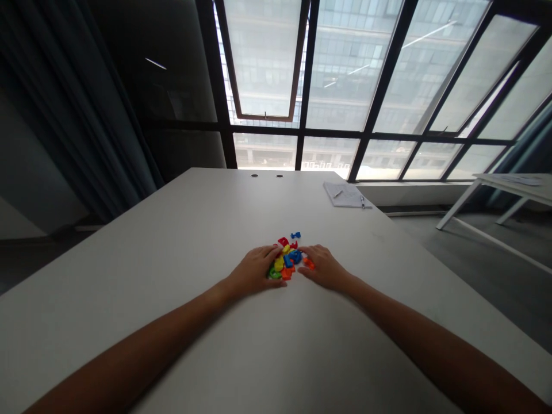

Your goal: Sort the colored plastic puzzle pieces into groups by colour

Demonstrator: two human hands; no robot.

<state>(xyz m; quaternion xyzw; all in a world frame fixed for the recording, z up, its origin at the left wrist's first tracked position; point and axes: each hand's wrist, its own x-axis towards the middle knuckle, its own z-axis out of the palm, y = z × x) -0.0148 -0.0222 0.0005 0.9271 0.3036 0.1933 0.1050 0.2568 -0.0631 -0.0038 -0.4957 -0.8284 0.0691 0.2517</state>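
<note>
A small heap of colourful plastic pieces (285, 260) in red, yellow, blue, green and orange lies on the white table (194, 218). Their exact shapes are too small to make out. My left hand (255, 268) curves around the heap's left side, thumb and fingers apart, touching its edge. On the right, my right hand (322, 267) cups the other side with its fingers apart, close by an orange piece (309, 263). Just beyond the heap lies a separate blue piece (295, 235). My fingers partly hide the outer pieces.
Papers (345, 194) with a pen (363, 202) lie near the table's far right edge. Two dark round cable holes (255, 175) are at the far edge. Another white table (517, 187) stands to the right. Tall windows and a dark curtain (81, 109) are behind.
</note>
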